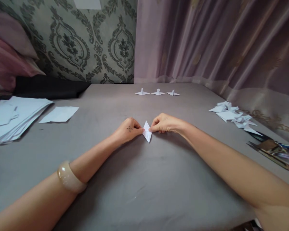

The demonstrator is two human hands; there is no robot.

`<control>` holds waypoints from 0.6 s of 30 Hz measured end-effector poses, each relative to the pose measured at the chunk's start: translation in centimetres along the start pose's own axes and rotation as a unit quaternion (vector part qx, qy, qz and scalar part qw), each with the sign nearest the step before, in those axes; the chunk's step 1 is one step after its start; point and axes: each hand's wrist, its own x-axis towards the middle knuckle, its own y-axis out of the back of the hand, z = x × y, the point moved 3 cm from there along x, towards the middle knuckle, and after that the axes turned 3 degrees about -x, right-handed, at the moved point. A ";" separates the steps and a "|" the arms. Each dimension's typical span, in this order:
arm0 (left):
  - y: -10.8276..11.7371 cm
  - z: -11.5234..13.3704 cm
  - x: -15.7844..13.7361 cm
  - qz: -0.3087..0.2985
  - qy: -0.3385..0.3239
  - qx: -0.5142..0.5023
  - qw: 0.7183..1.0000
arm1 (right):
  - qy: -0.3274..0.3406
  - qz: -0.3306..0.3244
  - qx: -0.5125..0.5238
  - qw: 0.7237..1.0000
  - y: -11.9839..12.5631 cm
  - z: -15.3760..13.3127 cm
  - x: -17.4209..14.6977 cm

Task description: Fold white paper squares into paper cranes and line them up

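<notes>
A small white piece of folded paper, shaped like a narrow diamond, stands between my two hands with one point up and one toward me. My left hand pinches its left corner between thumb and fingers. On the opposite side, my right hand pinches the right corner the same way. The other fingers of both hands are curled and partly hidden. A pale bangle sits on my left forearm.
Three folded paper birds stand in a row at the back. More folded paper pieces lie heaped at right, near tools. At left are a paper stack, a single sheet and black cloth.
</notes>
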 end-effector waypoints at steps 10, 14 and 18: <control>-0.7 0.4 -0.7 0.090 -0.099 0.069 0.989 | 0.024 -0.021 -0.010 0.999 -0.1 0.5 0.8; -1.5 1.0 -1.5 0.036 -0.201 0.117 0.972 | 0.086 -0.006 0.050 0.995 -0.4 1.5 0.5; -1.8 1.8 -2.7 0.006 -0.209 0.226 0.952 | 0.161 0.067 0.095 0.980 -0.8 3.0 -0.7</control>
